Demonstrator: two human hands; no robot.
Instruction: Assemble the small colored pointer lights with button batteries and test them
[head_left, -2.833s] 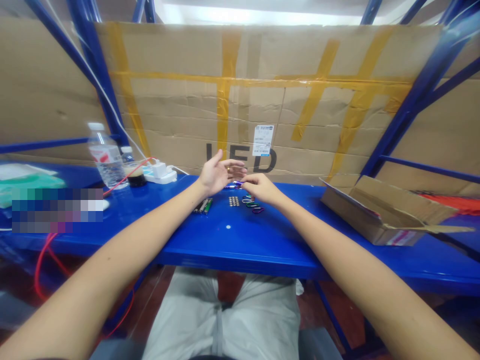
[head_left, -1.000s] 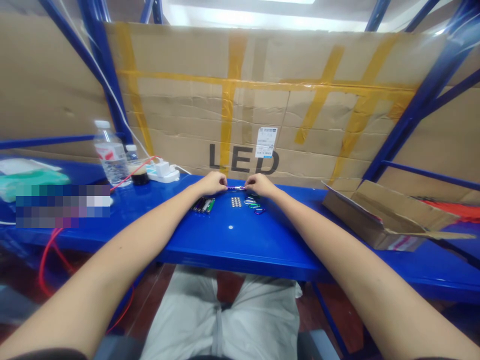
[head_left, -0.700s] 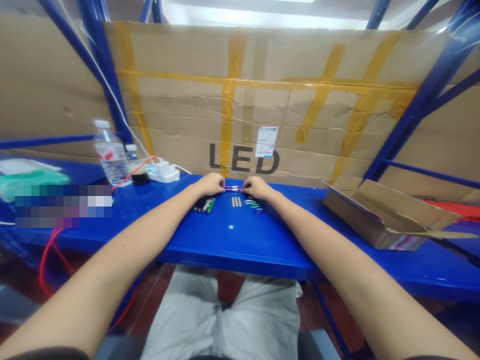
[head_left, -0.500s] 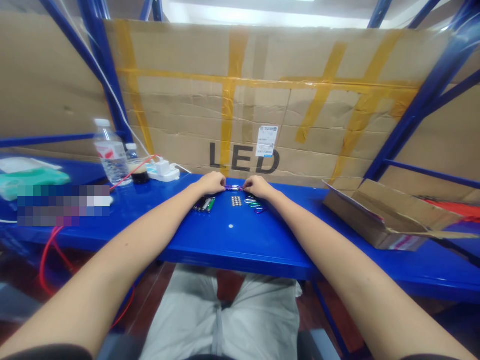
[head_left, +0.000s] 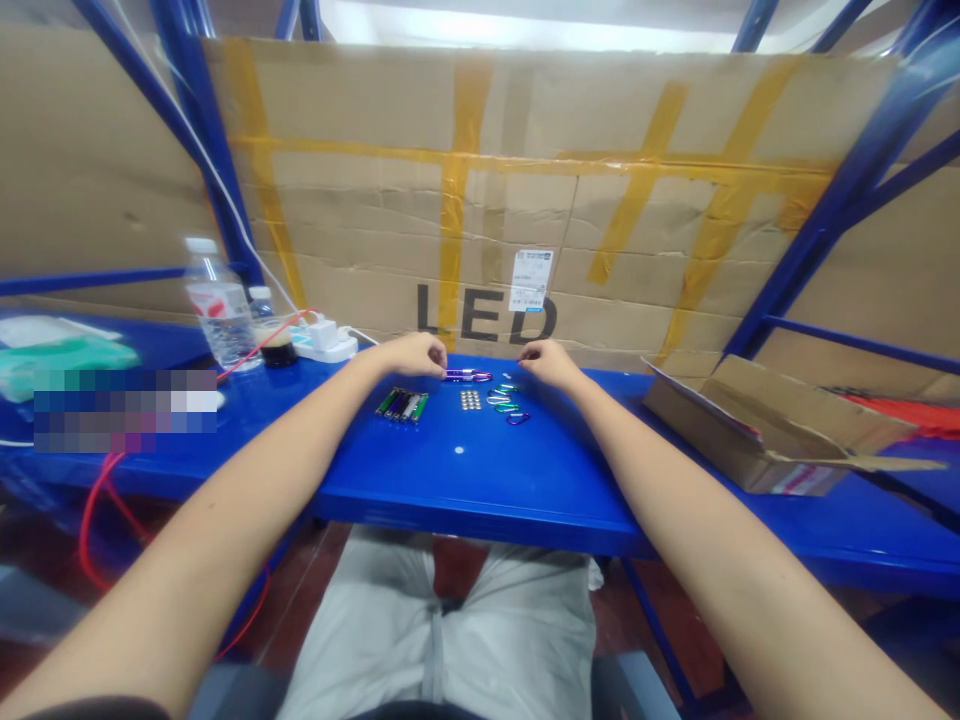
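My left hand (head_left: 421, 356) has its fingers curled in a pinch at the left end of a slim purple tube (head_left: 465, 376) with silvery bands, lying near the table's back edge. A purple loop shows at its right end. My right hand (head_left: 551, 362) is off to the right, fingers bent and slightly apart, with nothing visible in them. Nearer me lie a row of slim green, black and silver tubes (head_left: 403, 405), a block of small round silvery pieces (head_left: 470, 400), and several coloured carabiners (head_left: 507, 407). A tiny pale bit (head_left: 507, 376) lies between the hands.
On the blue table (head_left: 480, 500) stand an open cardboard box (head_left: 750, 430) at right, and a water bottle (head_left: 219, 310), a dark-filled bottle (head_left: 277, 345) and a white power strip (head_left: 326, 345) at left. A large cardboard panel (head_left: 360, 230) rises behind.
My right hand has let go of the purple tube's right end and moved right. My left hand has shifted slightly left and up, uncovering more of the row of slim tubes.
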